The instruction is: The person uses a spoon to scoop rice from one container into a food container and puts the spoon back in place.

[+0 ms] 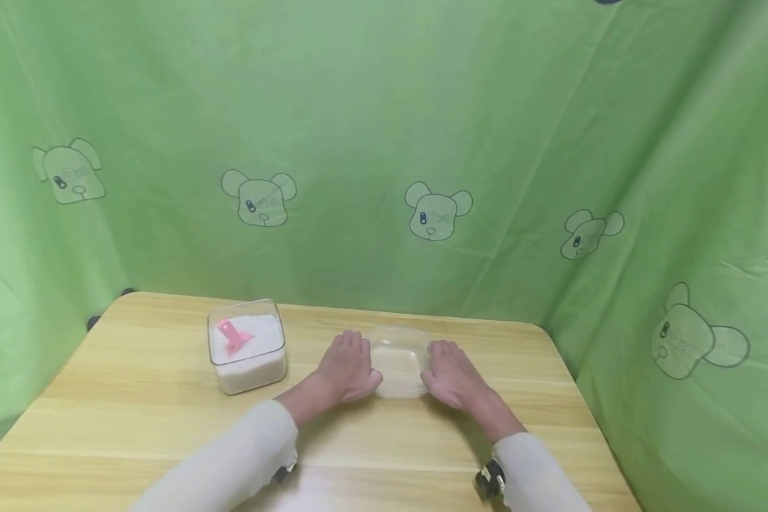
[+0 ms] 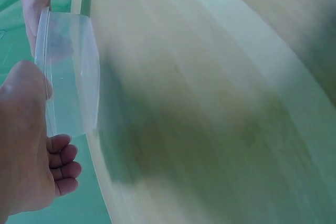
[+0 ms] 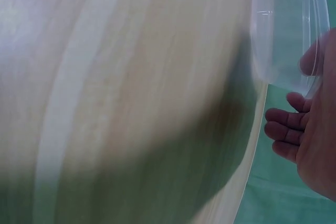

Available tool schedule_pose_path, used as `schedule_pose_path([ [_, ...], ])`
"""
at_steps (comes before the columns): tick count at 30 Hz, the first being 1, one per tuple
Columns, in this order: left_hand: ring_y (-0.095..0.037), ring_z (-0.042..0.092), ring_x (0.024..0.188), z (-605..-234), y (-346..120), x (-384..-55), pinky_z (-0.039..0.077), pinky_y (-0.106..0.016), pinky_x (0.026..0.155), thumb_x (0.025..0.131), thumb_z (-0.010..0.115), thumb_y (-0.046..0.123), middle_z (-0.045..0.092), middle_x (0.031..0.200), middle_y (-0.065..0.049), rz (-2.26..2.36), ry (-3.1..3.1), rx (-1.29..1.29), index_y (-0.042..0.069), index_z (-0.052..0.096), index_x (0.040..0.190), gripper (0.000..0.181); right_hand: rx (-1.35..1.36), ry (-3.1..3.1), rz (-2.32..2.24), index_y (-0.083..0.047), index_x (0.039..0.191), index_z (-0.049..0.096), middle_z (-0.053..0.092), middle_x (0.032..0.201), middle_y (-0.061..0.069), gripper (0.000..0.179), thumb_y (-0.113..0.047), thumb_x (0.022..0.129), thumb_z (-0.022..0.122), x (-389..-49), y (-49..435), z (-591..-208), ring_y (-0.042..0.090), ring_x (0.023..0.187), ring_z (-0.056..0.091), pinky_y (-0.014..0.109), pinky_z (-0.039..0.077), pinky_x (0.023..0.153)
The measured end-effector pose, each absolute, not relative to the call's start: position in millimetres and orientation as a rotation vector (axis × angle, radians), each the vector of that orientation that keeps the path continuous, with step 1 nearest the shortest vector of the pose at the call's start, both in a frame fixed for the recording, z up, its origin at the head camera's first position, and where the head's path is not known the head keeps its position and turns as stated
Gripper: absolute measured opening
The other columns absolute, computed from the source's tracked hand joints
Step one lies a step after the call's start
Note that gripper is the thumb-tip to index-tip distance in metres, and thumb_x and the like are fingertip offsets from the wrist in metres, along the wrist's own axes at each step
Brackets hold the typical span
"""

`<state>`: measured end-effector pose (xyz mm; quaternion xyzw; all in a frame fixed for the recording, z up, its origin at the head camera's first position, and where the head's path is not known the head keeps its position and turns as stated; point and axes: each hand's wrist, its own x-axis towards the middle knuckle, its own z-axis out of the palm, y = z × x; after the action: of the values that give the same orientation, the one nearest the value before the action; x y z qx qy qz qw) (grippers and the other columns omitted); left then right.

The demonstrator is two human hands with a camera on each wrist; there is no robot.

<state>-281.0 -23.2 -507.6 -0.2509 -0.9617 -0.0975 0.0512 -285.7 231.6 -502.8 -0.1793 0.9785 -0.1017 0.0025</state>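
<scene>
A clear plastic container (image 1: 398, 387) sits near the back middle of the wooden table, between both hands. My left hand (image 1: 348, 368) grips its left rim, the thumb over the edge and the fingers curled at the outer side. On the opposite side my right hand (image 1: 451, 374) holds the right rim in the same way. In the left wrist view the tub's see-through wall (image 2: 71, 77) stands beside the thumb, its base close to the tabletop. The right wrist view shows the wall (image 3: 278, 35) with the right thumb over the rim.
Left of the hands stands a square clear box (image 1: 251, 373) filled with white grains. A pink scoop (image 1: 233, 337) lies on the grains. Behind the wooden table (image 1: 384, 455) hangs a green curtain (image 1: 358, 142) with bear-head prints, which also runs along both sides.
</scene>
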Motion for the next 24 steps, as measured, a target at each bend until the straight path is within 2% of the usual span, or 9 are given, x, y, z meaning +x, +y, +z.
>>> schedule_pose_path([
  [11, -0.022, 0.041, 0.085, -507, -34, -277, 0.041, -0.038, 0.086, 0.088, 0.044, 0.035, 0.046, 0.086, -0.006, -0.312, -2.931, -0.755, 0.007, 0.049, 0.088, 0.028, -0.587, 3.047, -0.370, 0.000, 0.112, 0.055, 0.055, 0.098, 0.009, 0.030, -0.021, 0.091, 0.054, -287, 224, -504, 0.024, 0.093, 0.051, 0.043, 0.047, 0.090],
  [24, -0.022, 0.043, 0.085, -507, -45, -273, 0.045, -0.039, 0.088, 0.090, 0.046, 0.035, 0.047, 0.085, -0.007, -0.288, -2.915, -0.783, 0.008, 0.051, 0.089, 0.027, -0.558, 3.049, -0.379, -0.005, 0.100, 0.053, 0.051, 0.091, 0.006, 0.021, -0.022, 0.090, 0.056, -284, 215, -506, 0.022, 0.086, 0.046, 0.039, 0.044, 0.083],
])
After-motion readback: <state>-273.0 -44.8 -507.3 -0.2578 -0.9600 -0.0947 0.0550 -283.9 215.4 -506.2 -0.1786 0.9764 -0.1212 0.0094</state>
